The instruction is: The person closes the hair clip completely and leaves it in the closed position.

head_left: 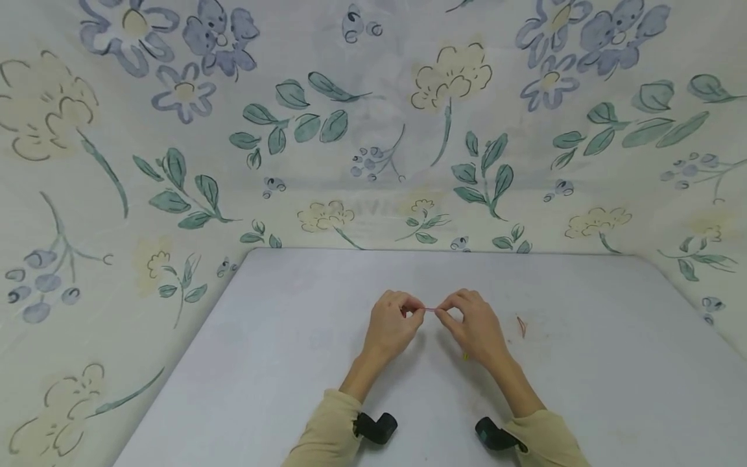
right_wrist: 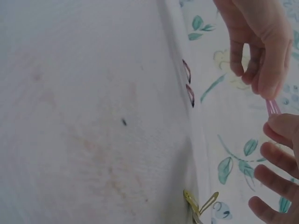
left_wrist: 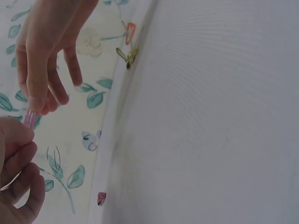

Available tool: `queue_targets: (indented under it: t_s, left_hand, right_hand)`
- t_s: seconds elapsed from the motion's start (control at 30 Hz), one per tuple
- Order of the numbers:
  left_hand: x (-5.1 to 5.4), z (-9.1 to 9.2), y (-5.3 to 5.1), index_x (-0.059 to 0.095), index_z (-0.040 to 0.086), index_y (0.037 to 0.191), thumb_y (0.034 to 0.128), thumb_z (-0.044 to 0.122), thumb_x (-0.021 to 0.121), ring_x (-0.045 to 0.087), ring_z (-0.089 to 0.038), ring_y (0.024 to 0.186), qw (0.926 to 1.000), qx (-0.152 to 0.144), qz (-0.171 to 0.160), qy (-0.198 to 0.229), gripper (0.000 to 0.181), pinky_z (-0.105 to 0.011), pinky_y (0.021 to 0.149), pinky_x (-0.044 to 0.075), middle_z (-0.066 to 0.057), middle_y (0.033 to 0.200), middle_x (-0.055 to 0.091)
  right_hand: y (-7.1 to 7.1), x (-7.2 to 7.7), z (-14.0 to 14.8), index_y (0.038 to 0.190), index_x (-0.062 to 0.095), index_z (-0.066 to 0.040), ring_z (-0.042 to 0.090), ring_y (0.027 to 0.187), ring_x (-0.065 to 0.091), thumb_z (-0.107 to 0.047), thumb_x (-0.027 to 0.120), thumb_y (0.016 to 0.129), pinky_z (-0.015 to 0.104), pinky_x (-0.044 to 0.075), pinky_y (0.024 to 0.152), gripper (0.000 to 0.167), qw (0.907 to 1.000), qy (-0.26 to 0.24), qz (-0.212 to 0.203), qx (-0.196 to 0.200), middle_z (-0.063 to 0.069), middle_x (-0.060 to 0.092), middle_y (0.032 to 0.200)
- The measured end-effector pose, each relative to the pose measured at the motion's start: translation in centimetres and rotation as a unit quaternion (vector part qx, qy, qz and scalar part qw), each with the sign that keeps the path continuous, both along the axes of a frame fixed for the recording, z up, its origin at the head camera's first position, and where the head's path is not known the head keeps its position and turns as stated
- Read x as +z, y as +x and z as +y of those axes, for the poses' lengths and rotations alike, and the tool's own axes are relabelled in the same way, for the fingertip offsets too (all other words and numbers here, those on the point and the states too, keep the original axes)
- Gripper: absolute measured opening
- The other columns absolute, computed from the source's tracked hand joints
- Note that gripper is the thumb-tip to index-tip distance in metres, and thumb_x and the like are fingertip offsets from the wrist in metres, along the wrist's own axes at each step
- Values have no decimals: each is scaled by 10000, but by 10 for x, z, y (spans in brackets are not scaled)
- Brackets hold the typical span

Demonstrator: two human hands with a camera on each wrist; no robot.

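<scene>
A thin pink hair clip bridges the gap between the two hands above the white table. My left hand pinches one end between thumb and forefinger; my right hand pinches the other. The clip looks narrow and slotted up close, its ends covered by fingertips. A yellow hair clip, spread apart, lies on the table by the right hand. Farther right is an orange clip. Two dark red clips show in the right wrist view, on the left hand's side of the table.
The white tabletop ends at a back edge against a floral cloth, which also hangs at both sides. Small brownish marks and a dark speck lie on the table. A black camera sits at each wrist.
</scene>
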State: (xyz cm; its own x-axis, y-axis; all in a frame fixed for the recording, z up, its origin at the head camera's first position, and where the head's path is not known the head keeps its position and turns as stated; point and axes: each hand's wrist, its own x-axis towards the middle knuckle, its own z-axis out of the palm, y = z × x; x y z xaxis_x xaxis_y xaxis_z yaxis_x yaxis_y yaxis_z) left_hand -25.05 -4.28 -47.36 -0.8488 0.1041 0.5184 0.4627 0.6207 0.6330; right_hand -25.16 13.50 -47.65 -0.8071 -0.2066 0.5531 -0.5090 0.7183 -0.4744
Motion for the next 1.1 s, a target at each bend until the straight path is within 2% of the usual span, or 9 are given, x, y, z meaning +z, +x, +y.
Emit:
queue_targets:
  t_s: [0.17,0.5,0.77,1.1]
  left_hand:
    - [3,0,3,738,90,818,838,84,711,584,-196,783,9999,14,150,78,34,-263,690,453,2,781,669]
    - [1,5,5,740,101,802,798,68,714,551,-131,755,9996,185,-2,211,42,-262,695,453,22,752,662]
    - [3,9,4,749,90,843,819,78,709,575,-132,775,9992,61,-174,363,48,-255,699,474,7,790,672]
    - [5,10,1,737,74,895,864,75,705,610,-134,784,9977,-197,-433,480,45,-234,702,510,-6,842,675]
  right_hand:
    - [2,3,-1,856,730,-125,266,968,619,-172,771,859,451,508,801,62,10000,56,71,-9,12,676,946]
    - [3,4,-1,805,710,-120,227,832,594,-162,778,849,393,479,698,91,9991,380,110,-130,9,657,884]
    - [3,9,2,802,696,-113,217,747,550,-146,772,855,350,463,653,98,9993,352,107,-111,23,663,897]
    - [3,12,3,853,706,-107,266,830,592,-162,742,885,376,476,694,73,9989,298,-317,-170,25,656,942]
